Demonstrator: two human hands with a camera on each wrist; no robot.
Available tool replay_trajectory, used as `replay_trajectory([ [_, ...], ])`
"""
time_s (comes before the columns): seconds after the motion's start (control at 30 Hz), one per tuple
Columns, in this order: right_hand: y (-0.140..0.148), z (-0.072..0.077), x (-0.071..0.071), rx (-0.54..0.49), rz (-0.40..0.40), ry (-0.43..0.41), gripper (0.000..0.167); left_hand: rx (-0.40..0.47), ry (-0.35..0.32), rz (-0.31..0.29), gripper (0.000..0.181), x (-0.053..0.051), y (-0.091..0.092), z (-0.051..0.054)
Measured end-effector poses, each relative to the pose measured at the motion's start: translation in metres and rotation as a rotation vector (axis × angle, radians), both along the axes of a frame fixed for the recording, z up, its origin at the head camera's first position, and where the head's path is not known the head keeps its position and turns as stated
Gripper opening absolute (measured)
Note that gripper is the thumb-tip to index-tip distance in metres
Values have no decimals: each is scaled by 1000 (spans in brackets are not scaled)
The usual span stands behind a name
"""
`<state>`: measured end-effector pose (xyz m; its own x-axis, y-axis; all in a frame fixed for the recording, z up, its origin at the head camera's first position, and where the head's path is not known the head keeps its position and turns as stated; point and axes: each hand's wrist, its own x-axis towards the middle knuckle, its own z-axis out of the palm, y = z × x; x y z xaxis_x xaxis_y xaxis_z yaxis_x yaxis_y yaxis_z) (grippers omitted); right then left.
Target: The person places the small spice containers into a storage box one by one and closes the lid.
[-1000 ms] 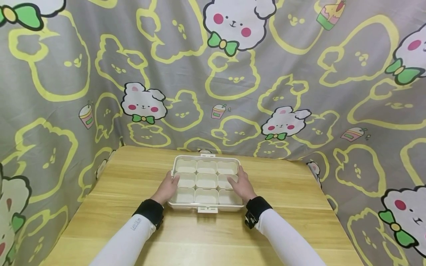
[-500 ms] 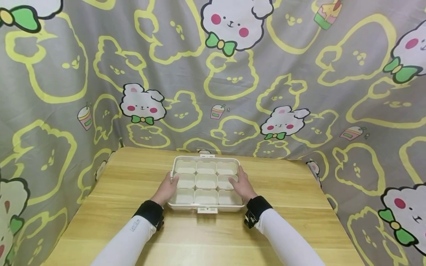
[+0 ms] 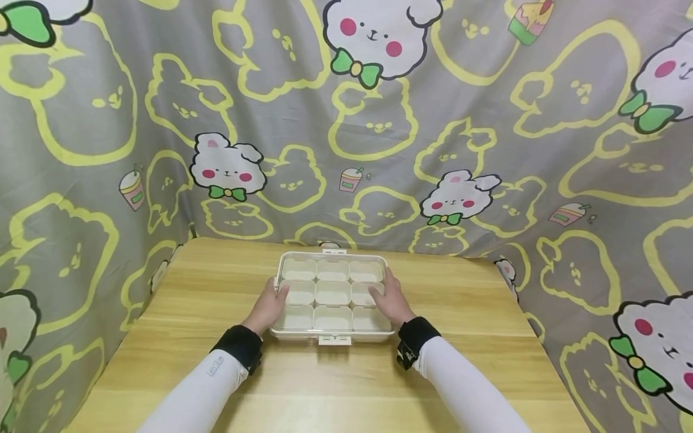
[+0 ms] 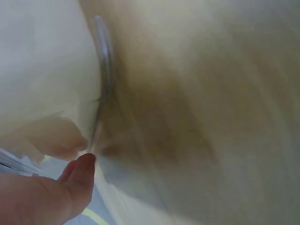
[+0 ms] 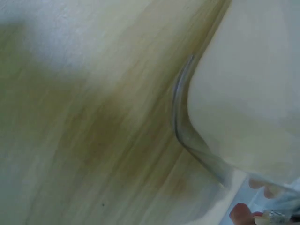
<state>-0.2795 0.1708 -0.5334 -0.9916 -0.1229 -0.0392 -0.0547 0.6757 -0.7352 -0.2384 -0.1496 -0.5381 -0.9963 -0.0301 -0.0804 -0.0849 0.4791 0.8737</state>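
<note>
A cream storage box (image 3: 334, 333) with a see-through cover sits at the middle of the wooden table, before me. Several small cream cups (image 3: 332, 293) fill it in rows, and no contents show in them. My left hand (image 3: 267, 308) grips its left side, thumb over the rim; in the left wrist view the fingertips (image 4: 84, 171) touch its edge. On the opposite side my right hand (image 3: 394, 302) holds it the same way, thumb on top. Only a few right fingertips (image 5: 240, 214) appear in the right wrist view. The fingers under the box are mostly hidden.
White latches stick out at the front (image 3: 334, 341) and back (image 3: 334, 252) of the box. A grey patterned curtain (image 3: 303, 132) hangs close behind the table (image 3: 216, 270) and along both sides. Bare wood lies around the box.
The head view has shifted slightly, so the scene sits a little further left. Both hands keep their hold on the box, which shows no clear movement on the table.
</note>
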Motion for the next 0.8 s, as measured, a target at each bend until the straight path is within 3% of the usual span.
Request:
replay_trajectory([
  [0.17,2,8,-2,1,30,-43,82,0,24,48,65,8,-1,0],
  [0.3,5,16,-10,66,68,-39,78,-46,57,67,68,22,-1,2],
  [0.47,4,30,-31,105,97,-16,74,-154,83,75,72,51,0,12],
  [0.6,4,32,-51,124,161,18,69,-203,117,73,73,72,6,17],
  [0.8,6,25,-69,162,240,-5,66,-233,173,68,75,86,16,11],
])
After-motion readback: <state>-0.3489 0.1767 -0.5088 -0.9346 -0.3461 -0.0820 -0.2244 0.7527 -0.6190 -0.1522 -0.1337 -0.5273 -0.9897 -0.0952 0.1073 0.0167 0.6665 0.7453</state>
